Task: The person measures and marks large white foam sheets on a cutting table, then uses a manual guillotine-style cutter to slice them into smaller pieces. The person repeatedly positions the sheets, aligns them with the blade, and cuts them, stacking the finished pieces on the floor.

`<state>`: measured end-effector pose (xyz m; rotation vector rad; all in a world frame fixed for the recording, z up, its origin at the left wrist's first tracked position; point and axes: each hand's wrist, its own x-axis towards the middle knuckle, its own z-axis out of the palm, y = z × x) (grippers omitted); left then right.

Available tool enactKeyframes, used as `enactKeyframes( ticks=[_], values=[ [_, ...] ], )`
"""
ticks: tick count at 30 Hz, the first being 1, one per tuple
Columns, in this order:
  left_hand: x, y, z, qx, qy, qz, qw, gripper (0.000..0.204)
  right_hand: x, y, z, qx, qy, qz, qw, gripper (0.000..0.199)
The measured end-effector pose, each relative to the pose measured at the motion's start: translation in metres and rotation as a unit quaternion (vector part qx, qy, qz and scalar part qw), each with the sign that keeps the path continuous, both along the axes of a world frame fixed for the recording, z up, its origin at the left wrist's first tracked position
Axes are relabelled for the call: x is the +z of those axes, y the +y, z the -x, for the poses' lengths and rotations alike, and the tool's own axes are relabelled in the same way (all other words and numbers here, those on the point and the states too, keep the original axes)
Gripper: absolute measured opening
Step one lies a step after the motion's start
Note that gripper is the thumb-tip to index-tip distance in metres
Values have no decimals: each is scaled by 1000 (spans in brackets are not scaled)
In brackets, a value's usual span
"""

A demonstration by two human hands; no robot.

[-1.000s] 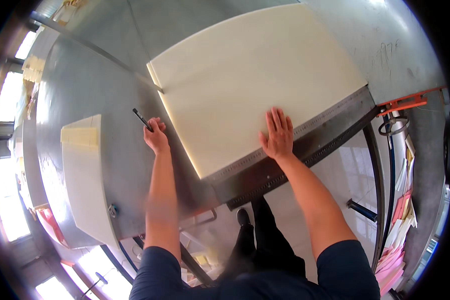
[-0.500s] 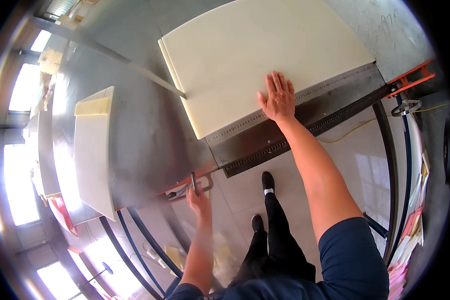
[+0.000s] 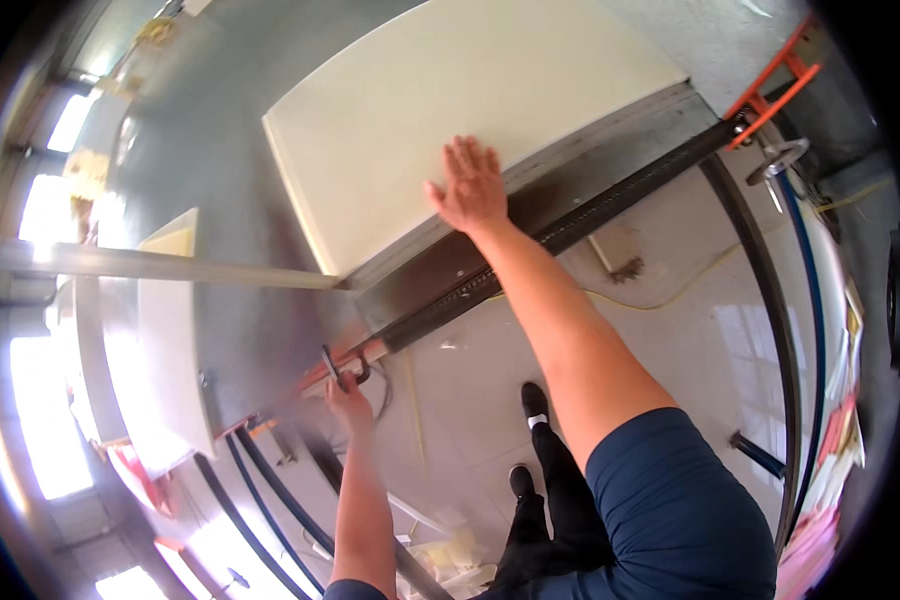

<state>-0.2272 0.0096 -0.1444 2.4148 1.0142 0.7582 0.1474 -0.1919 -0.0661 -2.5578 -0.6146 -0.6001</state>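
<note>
A large cream sheet stack (image 3: 450,110) lies flat on a grey metal machine table (image 3: 210,130). My right hand (image 3: 470,185) rests palm-down with fingers spread on the stack's near edge. My left hand (image 3: 347,395) is low at the table's front edge, curled around a small dark metal handle (image 3: 335,368) beside an orange fitting. A metal bar (image 3: 160,265) runs from the left to the stack's near corner.
A narrower cream stack (image 3: 170,340) sits at the table's left end. A dark toothed rail (image 3: 570,225) runs under the front edge. Orange brackets (image 3: 770,75) and a hand wheel (image 3: 778,158) stand at right. Hoses and my shoes (image 3: 535,400) are on the tiled floor.
My left hand left the table top, dropped to the front edge and took hold of the small handle. My right hand stayed on the stack. The view swung.
</note>
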Motion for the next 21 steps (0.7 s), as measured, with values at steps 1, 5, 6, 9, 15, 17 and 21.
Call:
enactKeyframes(
  ticks=[1, 5, 6, 9, 15, 17, 21],
  values=[
    [11, -7, -12, 5, 23, 34, 999, 29, 0, -2, -4, -1, -19, -4, 1000, 68],
    [17, 4, -7, 7, 26, 18, 999, 24, 8, 12, -1, 18, -43, -18, 999, 65],
    [14, 5, -2, 11, 56, 36, 998, 24, 5, 11, 0, 19, -33, -10, 999, 65],
    [33, 1, -13, 30, 74, 115, 990, 27, 11, 5, 2, 21, -37, -2, 999, 65],
    [34, -3, -4, 14, 133, 80, 988, 27, 21, -3, 4, 34, 5, 48, 998, 65],
    [37, -5, 0, 12, 133, 91, 987, 30, 22, -1, 6, 37, 8, 53, 998, 64],
    [46, -5, 0, 12, 117, 107, 987, 34, 31, 3, 6, 42, 14, 60, 997, 64]
  ],
)
